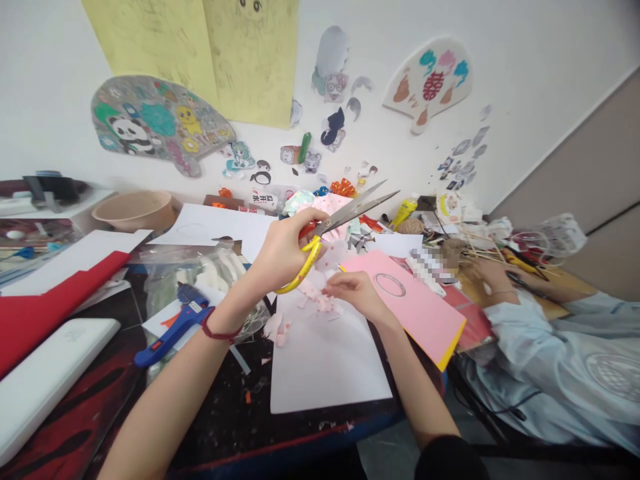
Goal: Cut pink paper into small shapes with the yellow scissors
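Note:
My left hand (280, 250) is closed round the yellow handles of a pair of scissors (345, 217). The blades are slightly apart and point up to the right, raised over the table. Lower and to the right, my right hand (355, 292) has its fingers drawn together beside pale pink scraps (317, 297); whatever is between the fingertips is hidden. Under both hands lies a white sheet of paper (330, 367), with more scraps on its upper part. Behind the scissors sits a pile of pink dotted material (333, 207).
A blue glue gun (185, 320) rests left of my left wrist, by a clear plastic bag (210, 263). Pink card (430, 310) with a ring lies at the right. A co-worker's hand (495, 277) is beyond it. A round bowl (135, 210) stands back left; a white case (55, 373) lies nearer.

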The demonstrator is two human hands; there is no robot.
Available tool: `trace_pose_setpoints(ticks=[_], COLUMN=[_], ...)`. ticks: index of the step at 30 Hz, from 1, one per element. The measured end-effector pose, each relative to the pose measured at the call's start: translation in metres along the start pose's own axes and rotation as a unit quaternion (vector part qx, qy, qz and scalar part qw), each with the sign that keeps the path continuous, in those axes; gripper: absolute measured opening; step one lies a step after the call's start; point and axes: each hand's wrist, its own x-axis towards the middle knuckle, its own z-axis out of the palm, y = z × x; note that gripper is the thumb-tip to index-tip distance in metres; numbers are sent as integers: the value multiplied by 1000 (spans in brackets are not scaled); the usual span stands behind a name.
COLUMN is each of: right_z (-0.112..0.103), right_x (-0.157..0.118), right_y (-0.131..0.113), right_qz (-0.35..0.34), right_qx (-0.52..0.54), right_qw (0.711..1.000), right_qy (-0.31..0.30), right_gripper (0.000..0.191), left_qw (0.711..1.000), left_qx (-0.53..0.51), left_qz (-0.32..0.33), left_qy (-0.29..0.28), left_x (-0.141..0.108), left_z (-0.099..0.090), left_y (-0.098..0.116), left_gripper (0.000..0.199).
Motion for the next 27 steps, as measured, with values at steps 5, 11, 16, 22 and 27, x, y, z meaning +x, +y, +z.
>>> trace_pose_setpoints(ticks=[5, 11, 16, 22, 27], right_z=[-8, 7, 15, -4, -16], right_x=[4, 15, 8, 2, 11], right_y=[-8, -23, -4, 3, -35], right_qz=[-4, -34, -15, 2, -44], right_qx=[6, 29, 25, 6, 21], right_qw=[999, 995, 995, 997, 998], right_qy=[44, 87, 96, 71, 49], right_gripper=[41, 37, 31, 33, 63], left_qw=[1000, 1000, 1000, 1000, 999], left_qx=[4, 10, -1, -8, -27], left_qz=[5, 17, 16, 27, 29], left_qy=[-3, -16, -10, 9, 14], left_x=[-1, -2, -2, -2, -1], left_z=[2, 7, 5, 0, -1], left_y=[2, 2, 0, 0, 1], left_gripper=[30, 31, 31, 32, 30])
